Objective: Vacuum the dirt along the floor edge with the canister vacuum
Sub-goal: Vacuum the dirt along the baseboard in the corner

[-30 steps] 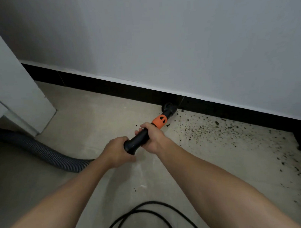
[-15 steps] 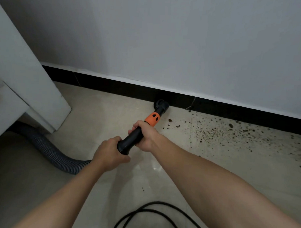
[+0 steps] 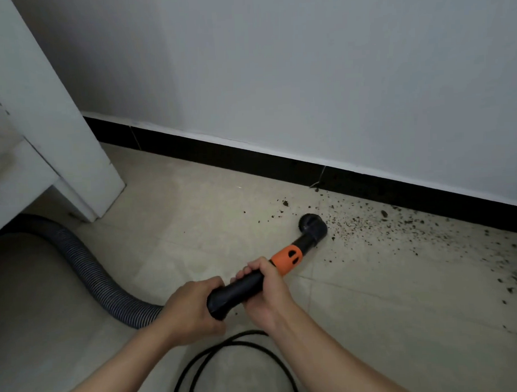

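One wand (image 3: pixel 240 290): left hand (image 3: pixel 191 309) rear, right hand (image 3: pixel 269 295) fingers (image 3: pixel 254 266) mid; nozzle (image 3: pixel 312 227) beside dirt (image 3: pixel 369 224).

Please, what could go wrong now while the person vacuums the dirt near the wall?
The nozzle sits at the left edge of the dirt; the clump further left may get missed if the sweep goes right.
The black cable loops on the floor close by and might cause a trip.
The hose could catch on the white cabinet.

Two hands (image 3: pixel 194 309) (image 3: pixel 269 292), one wand (image 3: pixel 286 259), one hose (image 3: pixel 90 269), one cable (image 3: pixel 241 335).
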The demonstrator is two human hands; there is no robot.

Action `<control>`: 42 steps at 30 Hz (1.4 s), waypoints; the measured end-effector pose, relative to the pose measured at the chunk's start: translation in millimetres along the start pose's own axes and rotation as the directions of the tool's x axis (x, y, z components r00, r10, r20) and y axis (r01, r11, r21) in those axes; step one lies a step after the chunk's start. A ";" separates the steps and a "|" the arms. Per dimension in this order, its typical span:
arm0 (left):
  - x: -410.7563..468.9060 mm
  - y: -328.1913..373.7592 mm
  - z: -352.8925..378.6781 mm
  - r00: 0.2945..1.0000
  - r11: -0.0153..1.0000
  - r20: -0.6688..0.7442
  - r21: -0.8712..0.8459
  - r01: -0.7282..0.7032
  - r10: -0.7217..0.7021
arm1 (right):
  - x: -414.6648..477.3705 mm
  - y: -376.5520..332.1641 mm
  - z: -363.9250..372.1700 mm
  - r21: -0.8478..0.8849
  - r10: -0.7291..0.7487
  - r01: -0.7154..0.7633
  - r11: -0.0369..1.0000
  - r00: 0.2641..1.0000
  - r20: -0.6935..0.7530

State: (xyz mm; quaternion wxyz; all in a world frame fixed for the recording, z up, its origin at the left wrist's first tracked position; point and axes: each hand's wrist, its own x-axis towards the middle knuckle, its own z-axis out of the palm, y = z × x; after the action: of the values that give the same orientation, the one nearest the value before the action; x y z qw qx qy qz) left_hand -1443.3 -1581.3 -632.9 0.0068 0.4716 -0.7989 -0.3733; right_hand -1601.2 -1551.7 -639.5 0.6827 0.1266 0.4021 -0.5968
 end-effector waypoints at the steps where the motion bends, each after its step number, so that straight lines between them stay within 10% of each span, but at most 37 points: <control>1: -3.2 -1.5 2.9 1.000 1.000 -0.020 -0.012 0.023 -0.023 | 1.8 1.6 1.7 -0.037 0.012 -0.012 0.999 1.000 -0.002; 8: 24.5 14.7 -5.2 0.969 0.986 -0.217 -0.138 0.091 -0.120 | 40.8 -35.1 39.2 -0.234 -0.036 0.022 0.972 0.998 -0.053; 23: -80.2 -40.3 16.3 0.962 0.938 -0.104 -0.271 0.216 -0.251 | -4.8 79.6 18.7 -0.296 0.008 -0.059 0.953 0.985 -0.170; 34: -43.7 -14.5 10.1 0.924 0.934 -0.229 -0.258 0.247 -0.307 | 29.8 31.1 45.3 -0.450 0.134 -0.140 0.882 0.990 -0.044; 42: -94.8 -59.5 1.6 0.946 0.879 -0.028 -0.379 0.288 -0.322 | -11.0 92.7 35.3 -0.393 0.218 -0.209 0.896 0.976 -0.020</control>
State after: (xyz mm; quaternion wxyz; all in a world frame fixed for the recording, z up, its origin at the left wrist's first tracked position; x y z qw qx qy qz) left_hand -1346.8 -1524.8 -637.6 0.0727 0.5980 -0.6287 -0.4918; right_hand -1501.7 -1543.2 -637.5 0.7604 0.0233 0.4886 -0.4272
